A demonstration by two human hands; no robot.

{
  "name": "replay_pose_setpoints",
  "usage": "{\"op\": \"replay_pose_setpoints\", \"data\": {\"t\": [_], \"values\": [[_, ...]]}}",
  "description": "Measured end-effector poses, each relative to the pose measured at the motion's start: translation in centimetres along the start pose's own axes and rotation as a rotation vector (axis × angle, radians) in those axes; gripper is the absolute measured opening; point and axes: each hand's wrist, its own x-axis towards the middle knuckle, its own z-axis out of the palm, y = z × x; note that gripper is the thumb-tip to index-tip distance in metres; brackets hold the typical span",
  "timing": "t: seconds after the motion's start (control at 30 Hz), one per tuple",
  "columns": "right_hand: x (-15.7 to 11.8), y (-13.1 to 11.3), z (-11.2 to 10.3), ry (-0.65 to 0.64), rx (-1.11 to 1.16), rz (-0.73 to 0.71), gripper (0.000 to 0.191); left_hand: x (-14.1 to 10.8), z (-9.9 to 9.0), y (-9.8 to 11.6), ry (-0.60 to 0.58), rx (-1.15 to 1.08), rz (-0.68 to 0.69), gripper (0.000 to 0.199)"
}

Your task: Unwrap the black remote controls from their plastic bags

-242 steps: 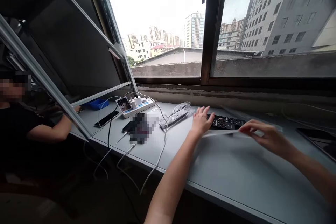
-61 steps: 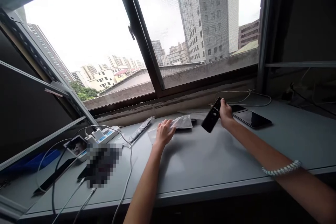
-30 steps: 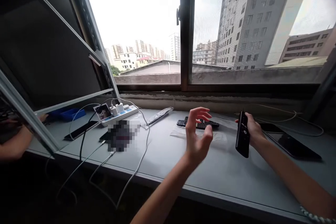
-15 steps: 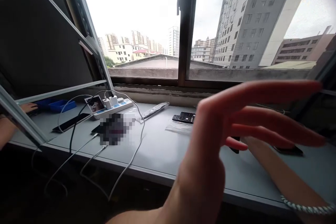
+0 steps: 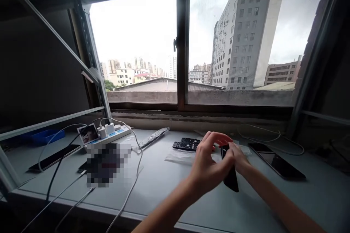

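Window behind, right hand grips a remote, left hand curls over it, contact unclear: apparently two-handed handling, needing steadiness.

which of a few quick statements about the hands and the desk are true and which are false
1. The right hand holds a black remote. True.
2. The left hand is far from the black remote. False: it is right by it.
3. A dark flat device lies to the right of both hands. True.
4. The power strip stands to the right of the hands. False: it stands to the left.
5. Clear plastic lies on the desk. True.
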Motion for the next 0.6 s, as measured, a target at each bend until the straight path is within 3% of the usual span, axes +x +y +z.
{"op": "replay_pose_setpoints", "data": {"t": [0.2, 0.3, 0.4, 0.47, 0.6], "values": [[0.4, 1.1, 0.9, 0.006, 0.221, 0.215, 0.025, 3.5, 1.1, -8.6, 0.04, 0.04, -0.176, 0.016], [0.8, 1.1, 1.0, 0.045, 0.25, 0.299, 0.021, 4.4, 0.5, -12.3, 0.119, 0.067, -0.252, 0.015], [1.4, 1.1, 0.7, 0.114, 0.241, 0.317, 0.018, 4.5, -0.8, -14.6, 0.141, 0.16, -0.294, 0.016], [2.0, 1.1, 0.2, 0.17, 0.228, 0.3, 0.017, 4.2, -1.9, -15.1, 0.049, 0.315, -0.23, 0.014], [3.2, 1.0, -1.4, 0.3, 0.207, 0.199, 0.019, 3.6, -3.5, -14.9, -0.279, 0.609, -0.14, 0.023]]}}
